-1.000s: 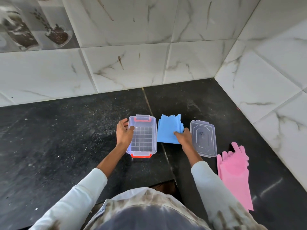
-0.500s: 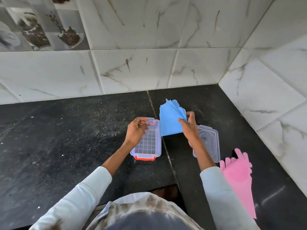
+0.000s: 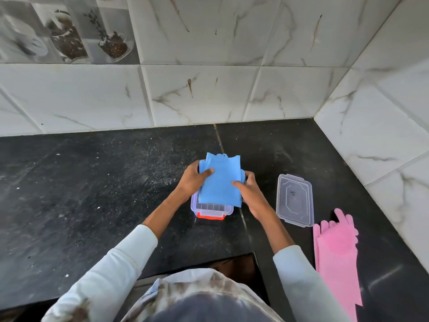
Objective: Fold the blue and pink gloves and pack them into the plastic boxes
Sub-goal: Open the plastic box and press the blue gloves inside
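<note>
I hold the blue glove (image 3: 220,180) over the box (image 3: 212,209) with both hands. My left hand (image 3: 193,180) and right hand (image 3: 247,191) each pinch a side.

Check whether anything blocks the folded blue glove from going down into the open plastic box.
Nothing visible blocks it. The blue glove, held by the left hand and right hand, sits right over the plastic box, whose lid lies off to the right.
</note>
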